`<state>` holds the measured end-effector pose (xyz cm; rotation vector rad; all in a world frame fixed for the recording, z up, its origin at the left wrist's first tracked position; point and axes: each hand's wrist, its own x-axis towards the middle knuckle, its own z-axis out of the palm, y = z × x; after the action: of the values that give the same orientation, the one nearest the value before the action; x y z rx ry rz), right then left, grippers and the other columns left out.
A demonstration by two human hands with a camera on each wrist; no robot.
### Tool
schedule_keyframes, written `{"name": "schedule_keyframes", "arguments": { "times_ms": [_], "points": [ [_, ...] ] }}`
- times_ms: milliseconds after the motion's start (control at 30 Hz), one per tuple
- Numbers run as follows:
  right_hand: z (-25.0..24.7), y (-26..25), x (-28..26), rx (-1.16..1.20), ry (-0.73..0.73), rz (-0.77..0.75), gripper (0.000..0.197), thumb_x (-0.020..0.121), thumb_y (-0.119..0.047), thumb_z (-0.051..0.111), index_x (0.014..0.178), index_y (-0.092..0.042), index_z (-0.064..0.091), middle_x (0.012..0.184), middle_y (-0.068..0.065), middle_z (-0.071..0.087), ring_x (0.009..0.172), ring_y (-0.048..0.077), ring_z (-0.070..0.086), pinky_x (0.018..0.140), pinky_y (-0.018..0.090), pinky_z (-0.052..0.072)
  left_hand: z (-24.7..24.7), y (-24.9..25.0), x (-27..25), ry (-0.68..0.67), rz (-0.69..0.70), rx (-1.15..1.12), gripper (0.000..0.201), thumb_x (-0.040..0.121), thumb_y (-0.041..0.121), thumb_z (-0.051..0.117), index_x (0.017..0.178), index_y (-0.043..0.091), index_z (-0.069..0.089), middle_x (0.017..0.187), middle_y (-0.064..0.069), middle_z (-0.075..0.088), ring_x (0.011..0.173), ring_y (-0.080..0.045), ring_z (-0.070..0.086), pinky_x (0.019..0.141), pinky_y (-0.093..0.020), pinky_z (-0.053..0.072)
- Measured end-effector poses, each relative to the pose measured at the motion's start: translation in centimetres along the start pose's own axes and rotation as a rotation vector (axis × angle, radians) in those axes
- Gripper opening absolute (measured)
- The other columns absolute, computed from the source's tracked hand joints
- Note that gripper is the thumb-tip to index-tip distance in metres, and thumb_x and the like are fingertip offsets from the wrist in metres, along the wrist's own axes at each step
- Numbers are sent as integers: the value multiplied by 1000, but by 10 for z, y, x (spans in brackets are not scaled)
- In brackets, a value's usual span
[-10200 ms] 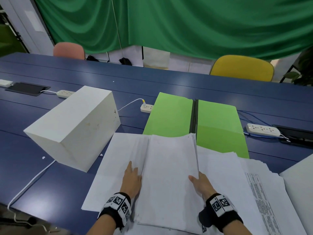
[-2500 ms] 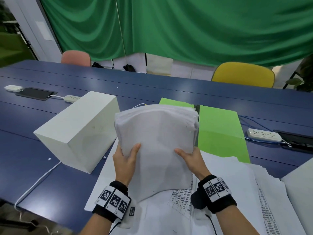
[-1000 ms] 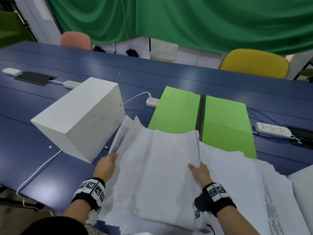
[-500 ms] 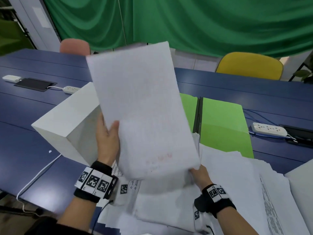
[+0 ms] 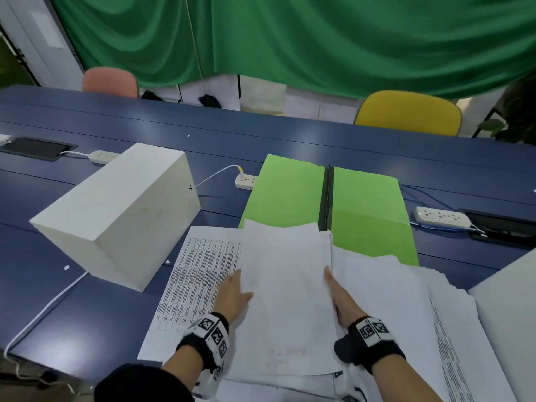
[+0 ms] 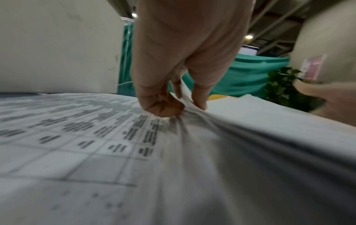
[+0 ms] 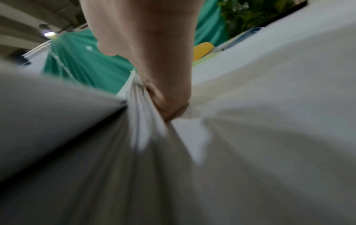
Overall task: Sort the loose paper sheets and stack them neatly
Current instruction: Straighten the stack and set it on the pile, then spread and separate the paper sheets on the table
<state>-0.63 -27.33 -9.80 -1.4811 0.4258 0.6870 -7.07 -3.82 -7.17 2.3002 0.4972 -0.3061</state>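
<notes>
Between the two hands a stack of white paper sheets [image 5: 287, 300] is held down on the blue bench [image 5: 87, 323]. Its long axis runs away from the person, and its far short edge reaches onto the green folder [image 5: 365, 216] lying beyond the fingertips. The top sheet is blank and matte, with a faint reddish mark close to the wrists; no word on it can be read.

The left hand [image 5: 233, 294] is placed at the left long edge of the stack, and in the left wrist view its fingers [image 6: 159, 105] are seen curled down and pinching the edge of the sheets. The right hand [image 5: 338, 297] is laid along the right long edge, fingers mostly straight and pressed against the layered paper edges, as the right wrist view [image 7: 163, 97] also shows.

Left of the left hand a printed sheet [image 5: 197, 274] with a table of small dark text lies partly under the stack; the text is too small to be read. Farther left a plain white rectangular box [image 5: 116, 210] stands. Right of the right hand more loose sheets [image 5: 406, 300] are spread in uneven layers, one with a printed column.
</notes>
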Motion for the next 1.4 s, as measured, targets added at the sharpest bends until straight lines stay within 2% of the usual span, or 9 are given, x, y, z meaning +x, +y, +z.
{"name": "schedule_keyframes", "arguments": {
  "times_ms": [133, 300, 500, 633, 800, 933, 1067, 1233, 1400],
  "points": [
    [5, 8, 0, -158, 106, -172, 30, 82, -6, 68, 110, -3, 59, 115, 14, 65, 99, 25, 61, 94, 36, 47, 20, 15, 6, -42, 47, 223, 68, 91, 43, 49, 146, 27, 14, 147, -6, 20, 134, -29, 21, 108, -46, 23],
    [1, 12, 4, -208, 120, -168, 21, 86, -5, 62, 106, -10, 57, 110, 12, 65, 97, 23, 60, 91, 33, 45, -14, -21, 29, 170, -222, 191, 69, 91, 53, 41, 147, 19, 18, 153, -14, 14, 138, -37, 18, 112, -53, 22],
    [0, 10, 5, -204, 124, -180, 22, 88, -7, 61, 109, -8, 56, 104, 8, 61, 96, 21, 57, 87, 28, 42, -65, -91, 30, 297, -525, 149, 89, 81, 52, 61, 142, 2, 20, 147, -26, 19, 133, -42, 23, 108, -52, 26],
    [0, 10, 7, -198, 120, -171, 25, 90, -8, 58, 115, -7, 54, 107, 8, 60, 97, 22, 57, 88, 30, 42, -81, -115, 42, 217, -434, -39, 75, 76, 30, 75, 128, -11, 39, 125, -31, 50, 110, -44, 52, 92, -47, 45],
    [1, 12, 5, -203, 135, -189, 29, 91, -2, 53, 120, 2, 54, 109, 13, 62, 98, 24, 58, 91, 34, 45, -83, -103, 29, 181, -127, 35, 27, 86, 15, 65, 108, -1, 62, 107, -18, 67, 99, -32, 62, 80, -34, 47],
    [4, 10, 0, -225, 138, -209, 29, 92, -1, 51, 121, -2, 53, 109, 11, 61, 96, 22, 57, 85, 29, 42, -111, -47, 5, 366, 120, 238, 15, 92, 12, 54, 93, -3, 52, 77, -21, 62, 74, -35, 61, 59, -32, 36],
    [5, 8, -4, -254, 147, -214, 30, 93, -5, 50, 123, -4, 53, 109, 9, 61, 97, 22, 57, 85, 28, 42, -146, 24, -26, 639, 368, 35, 9, 91, 9, 57, 88, 0, 58, 67, -10, 55, 62, -24, 50, 58, -30, 31],
    [5, 12, -6, -293, 141, -230, 27, 92, -8, 51, 119, -5, 55, 109, 11, 64, 97, 26, 60, 88, 35, 47, -128, 46, -24, 429, 266, -629, 16, 87, 13, 63, 102, 6, 63, 95, -11, 69, 83, -23, 66, 76, -38, 55],
    [3, 15, -1, -281, 97, -171, 37, 86, -28, 62, 118, -11, 58, 112, 6, 68, 100, 24, 65, 93, 45, 51, -45, 24, -10, 235, 176, -420, 21, 86, 13, 64, 106, 14, 57, 102, -2, 66, 99, -24, 64, 81, -30, 50]
  ]
}}
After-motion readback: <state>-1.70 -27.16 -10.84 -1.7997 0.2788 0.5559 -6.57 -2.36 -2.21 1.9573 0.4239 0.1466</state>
